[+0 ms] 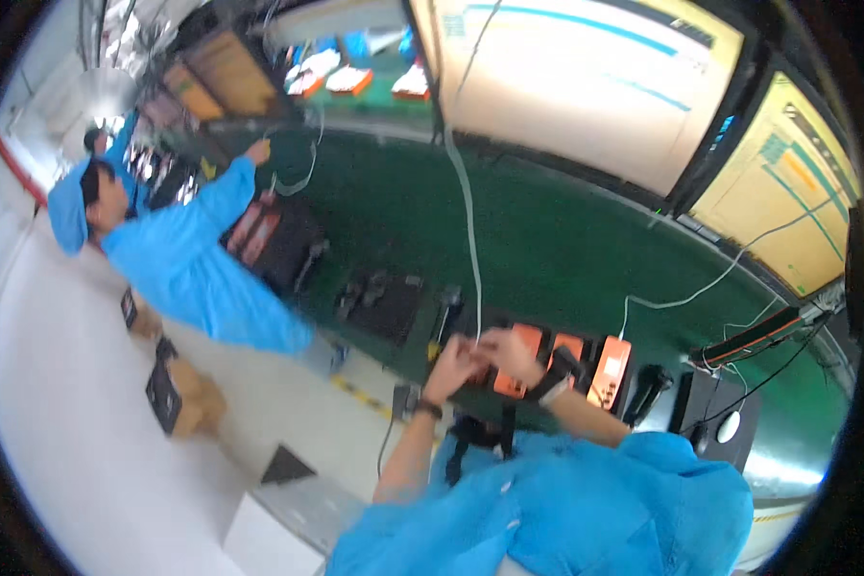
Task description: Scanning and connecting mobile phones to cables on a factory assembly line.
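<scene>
Near the front edge of the green workbench my left hand and my right hand meet, with fingers closed and pressed together. A white cable runs down from the screens to my fingertips, and its lower end is hidden there. My right hand seems pinched on that cable; what my left fingers hold is covered. Just beside and under my right hand lie orange box-shaped devices. Farther right, another orange device with dark sockets has a white cable plugged into its far end.
Black handheld scanners lie on the green bench, and a white mouse rests on a dark mat at the right. Large lit screens line the back. At left, a co-worker in blue reaches over the bench; cartons sit beyond.
</scene>
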A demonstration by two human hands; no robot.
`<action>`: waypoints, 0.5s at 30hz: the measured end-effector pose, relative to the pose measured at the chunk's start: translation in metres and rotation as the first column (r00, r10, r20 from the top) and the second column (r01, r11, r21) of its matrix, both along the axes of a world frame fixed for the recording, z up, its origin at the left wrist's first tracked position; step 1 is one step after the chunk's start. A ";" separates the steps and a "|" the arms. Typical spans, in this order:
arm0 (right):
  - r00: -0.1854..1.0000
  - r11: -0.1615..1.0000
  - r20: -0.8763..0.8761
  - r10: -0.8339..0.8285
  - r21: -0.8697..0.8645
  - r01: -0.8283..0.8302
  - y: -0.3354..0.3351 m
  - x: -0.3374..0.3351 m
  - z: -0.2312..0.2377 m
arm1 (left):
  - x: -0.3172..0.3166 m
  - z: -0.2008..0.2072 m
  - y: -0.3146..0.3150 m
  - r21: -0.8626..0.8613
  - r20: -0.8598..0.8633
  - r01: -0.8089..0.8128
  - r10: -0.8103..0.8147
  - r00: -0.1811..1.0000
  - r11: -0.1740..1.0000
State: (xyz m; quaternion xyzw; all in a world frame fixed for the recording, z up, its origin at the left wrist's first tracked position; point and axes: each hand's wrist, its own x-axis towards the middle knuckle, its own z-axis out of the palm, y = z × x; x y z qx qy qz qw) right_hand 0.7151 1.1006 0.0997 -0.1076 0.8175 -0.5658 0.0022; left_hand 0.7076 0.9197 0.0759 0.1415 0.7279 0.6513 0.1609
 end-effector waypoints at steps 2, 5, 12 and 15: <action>0.996 0.999 -0.092 -0.008 0.035 0.011 0.000 0.002 0.004 | 0.003 0.004 -0.001 -0.088 0.014 -0.028 0.030 0.999 0.996; 0.998 0.998 -0.067 0.010 0.061 -0.006 -0.005 0.007 0.010 | 0.003 0.002 -0.004 -0.059 0.089 -0.064 0.069 0.994 0.996; 0.992 0.980 -0.111 -0.052 0.186 0.073 -0.023 0.029 0.004 | 0.014 -0.031 -0.014 -0.120 -0.195 -0.163 0.138 0.971 0.979; 0.997 0.991 -0.060 -0.043 0.127 0.051 -0.021 0.019 -0.003 | 0.045 -0.043 -0.038 -0.470 -0.569 -0.386 0.062 0.820 0.793</action>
